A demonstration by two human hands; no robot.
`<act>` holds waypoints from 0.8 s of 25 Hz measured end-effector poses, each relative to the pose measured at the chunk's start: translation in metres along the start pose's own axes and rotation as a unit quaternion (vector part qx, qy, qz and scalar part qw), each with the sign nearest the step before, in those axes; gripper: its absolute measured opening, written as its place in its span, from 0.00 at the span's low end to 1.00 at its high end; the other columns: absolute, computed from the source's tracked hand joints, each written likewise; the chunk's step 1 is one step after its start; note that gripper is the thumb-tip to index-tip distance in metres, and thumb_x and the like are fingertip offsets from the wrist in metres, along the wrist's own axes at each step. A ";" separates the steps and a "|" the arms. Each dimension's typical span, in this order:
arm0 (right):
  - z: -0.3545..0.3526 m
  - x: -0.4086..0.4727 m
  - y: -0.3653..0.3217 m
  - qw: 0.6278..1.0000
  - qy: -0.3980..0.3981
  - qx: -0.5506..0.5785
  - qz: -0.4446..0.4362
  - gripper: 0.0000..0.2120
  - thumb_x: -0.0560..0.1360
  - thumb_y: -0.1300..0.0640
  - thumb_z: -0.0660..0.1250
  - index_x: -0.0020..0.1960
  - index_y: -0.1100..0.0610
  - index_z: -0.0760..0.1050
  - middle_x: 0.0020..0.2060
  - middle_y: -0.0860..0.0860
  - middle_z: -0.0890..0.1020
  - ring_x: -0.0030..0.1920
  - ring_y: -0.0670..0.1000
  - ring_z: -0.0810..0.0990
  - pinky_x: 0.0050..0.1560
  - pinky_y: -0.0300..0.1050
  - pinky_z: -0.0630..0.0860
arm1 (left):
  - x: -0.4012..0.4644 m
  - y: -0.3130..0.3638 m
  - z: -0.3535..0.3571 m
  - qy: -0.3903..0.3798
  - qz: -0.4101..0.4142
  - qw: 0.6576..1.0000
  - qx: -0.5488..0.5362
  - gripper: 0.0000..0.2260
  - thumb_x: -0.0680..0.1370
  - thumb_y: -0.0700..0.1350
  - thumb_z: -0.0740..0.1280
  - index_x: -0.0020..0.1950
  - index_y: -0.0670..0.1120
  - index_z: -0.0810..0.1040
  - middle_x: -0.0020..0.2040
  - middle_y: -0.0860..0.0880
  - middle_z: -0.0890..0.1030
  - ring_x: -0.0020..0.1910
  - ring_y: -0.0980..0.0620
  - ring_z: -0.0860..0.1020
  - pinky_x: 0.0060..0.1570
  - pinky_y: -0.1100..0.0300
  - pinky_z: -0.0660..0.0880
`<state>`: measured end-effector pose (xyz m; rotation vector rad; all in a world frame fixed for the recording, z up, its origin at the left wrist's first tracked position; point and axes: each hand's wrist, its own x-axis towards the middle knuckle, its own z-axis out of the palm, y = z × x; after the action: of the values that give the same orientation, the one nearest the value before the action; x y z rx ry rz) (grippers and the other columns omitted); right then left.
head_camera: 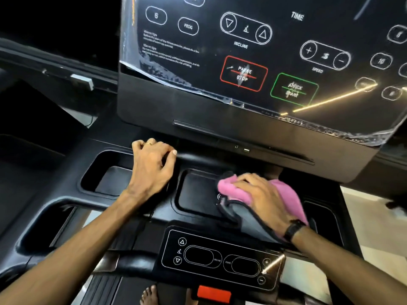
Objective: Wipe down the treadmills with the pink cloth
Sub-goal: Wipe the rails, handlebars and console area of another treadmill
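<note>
Console panel (253, 51): cut off by the top and right edges; the small warning text at upper left is too blurred to read. Pink cloth (229, 188): its middle lies hidden under my right hand (262, 201). Centre tray (193, 194): right part covered by cloth. My left hand (152, 166): fingertips curl out of sight over the ledge. Bare feet (149, 296): cropped by the bottom edge.
</note>
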<state>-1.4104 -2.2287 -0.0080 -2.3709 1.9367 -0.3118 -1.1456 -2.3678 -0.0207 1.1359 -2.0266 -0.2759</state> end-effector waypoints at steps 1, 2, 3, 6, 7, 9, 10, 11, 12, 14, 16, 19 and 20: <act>-0.009 -0.012 0.012 1.000 -0.009 -0.016 0.018 0.13 0.76 0.50 0.62 0.58 0.47 0.79 0.49 0.44 0.78 0.49 0.49 0.77 0.51 0.48 0.74 | -0.001 -0.001 -0.003 0.004 -0.003 1.000 -0.006 0.09 0.77 0.46 0.63 0.40 0.46 0.80 0.33 0.55 0.76 0.38 0.48 0.73 0.49 0.53 0.57; -0.014 -0.019 0.020 0.999 -0.009 -0.030 0.027 0.12 0.76 0.52 0.61 0.56 0.48 0.79 0.48 0.45 0.78 0.48 0.50 0.78 0.49 0.50 0.75 | -0.003 -0.001 -0.007 0.009 -0.008 1.000 -0.010 0.09 0.77 0.46 0.63 0.40 0.47 0.80 0.33 0.56 0.74 0.37 0.48 0.73 0.49 0.53 0.58; -0.015 -0.019 0.021 0.999 -0.004 -0.036 0.027 0.11 0.76 0.54 0.60 0.54 0.50 0.79 0.46 0.46 0.78 0.47 0.51 0.79 0.48 0.52 0.76 | -0.005 -0.002 -0.009 0.015 -0.014 1.000 -0.014 0.09 0.77 0.46 0.63 0.40 0.47 0.80 0.33 0.57 0.72 0.36 0.49 0.73 0.50 0.52 0.58; 0.002 0.013 -0.009 1.000 0.009 0.005 0.015 0.10 0.77 0.50 0.63 0.53 0.50 0.80 0.47 0.48 0.79 0.48 0.52 0.79 0.49 0.52 0.76 | -0.011 0.001 -0.009 0.017 -0.014 1.000 -0.021 0.10 0.78 0.47 0.62 0.41 0.46 0.81 0.32 0.57 0.71 0.35 0.48 0.74 0.49 0.51 0.60; 0.011 0.031 -0.026 1.000 0.007 0.018 0.006 0.12 0.77 0.47 0.62 0.53 0.50 0.81 0.47 0.48 0.79 0.49 0.52 0.79 0.50 0.52 0.76 | -0.011 0.004 -0.007 0.008 -0.002 1.000 -0.023 0.11 0.78 0.47 0.62 0.41 0.45 0.81 0.31 0.56 0.73 0.35 0.47 0.74 0.49 0.50 0.60; 0.026 0.062 -0.054 1.000 0.002 0.021 -0.020 0.14 0.77 0.45 0.62 0.54 0.51 0.80 0.47 0.49 0.78 0.49 0.54 0.78 0.50 0.52 0.74 | -0.008 0.011 -0.002 -0.018 0.034 0.999 -0.026 0.13 0.77 0.49 0.60 0.40 0.45 0.80 0.32 0.52 0.79 0.35 0.46 0.76 0.49 0.49 0.61; 0.028 0.068 -0.061 0.999 -0.001 0.016 -0.041 0.14 0.78 0.45 0.63 0.55 0.52 0.80 0.47 0.50 0.77 0.48 0.54 0.77 0.49 0.52 0.74 | -0.006 0.016 0.000 -0.034 0.051 0.998 -0.029 0.13 0.77 0.49 0.60 0.40 0.46 0.80 0.33 0.52 0.80 0.35 0.46 0.76 0.49 0.50 0.60; 0.029 0.063 -0.060 0.998 -0.006 0.006 -0.064 0.12 0.78 0.46 0.64 0.55 0.52 0.80 0.48 0.50 0.78 0.47 0.54 0.76 0.48 0.51 0.73 | -0.002 0.020 0.003 -0.051 0.065 0.996 -0.036 0.13 0.77 0.50 0.60 0.40 0.46 0.80 0.33 0.53 0.80 0.35 0.47 0.76 0.49 0.50 0.60; 0.027 0.050 -0.052 0.996 -0.010 -0.001 -0.087 0.11 0.77 0.49 0.66 0.56 0.51 0.81 0.49 0.49 0.78 0.47 0.53 0.75 0.48 0.50 0.72 | 0.002 0.024 0.006 -0.069 0.074 0.994 -0.050 0.13 0.77 0.50 0.59 0.40 0.47 0.80 0.33 0.54 0.78 0.35 0.48 0.76 0.48 0.51 0.60; 0.019 0.013 -0.025 0.996 -0.008 -0.008 -0.092 0.11 0.76 0.51 0.69 0.58 0.49 0.81 0.51 0.48 0.79 0.47 0.51 0.74 0.48 0.47 0.70 | 0.007 0.033 0.015 -0.112 0.087 0.987 -0.072 0.15 0.76 0.52 0.58 0.41 0.48 0.81 0.33 0.57 0.76 0.36 0.49 0.76 0.47 0.51 0.61; 0.009 -0.024 -0.002 0.998 0.016 -0.037 -0.040 0.12 0.77 0.46 0.69 0.59 0.47 0.81 0.51 0.46 0.79 0.46 0.50 0.73 0.48 0.47 0.70 | 0.008 0.045 0.029 -0.164 0.122 0.976 -0.076 0.16 0.76 0.54 0.57 0.43 0.49 0.81 0.36 0.56 0.80 0.37 0.50 0.78 0.47 0.52 0.64; 0.000 -0.068 0.017 0.994 0.048 -0.099 0.014 0.13 0.81 0.43 0.62 0.60 0.47 0.78 0.51 0.45 0.78 0.45 0.51 0.72 0.48 0.48 0.68 | 0.010 0.069 0.048 -0.256 0.213 0.942 -0.043 0.17 0.75 0.55 0.56 0.50 0.50 0.81 0.45 0.54 0.83 0.44 0.51 0.80 0.48 0.54 0.66; -0.002 -0.080 0.025 0.990 0.052 -0.124 0.043 0.14 0.82 0.43 0.59 0.62 0.47 0.77 0.51 0.44 0.77 0.45 0.52 0.72 0.48 0.49 0.68 | 0.012 0.076 0.052 -0.281 0.240 0.929 -0.030 0.18 0.75 0.55 0.55 0.53 0.49 0.81 0.49 0.54 0.84 0.49 0.51 0.80 0.49 0.54 0.68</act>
<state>-1.4499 -2.1559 -0.0197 -2.4502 2.2387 -0.2028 -1.2340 -2.3425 -0.0099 0.5123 -2.6991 -0.4427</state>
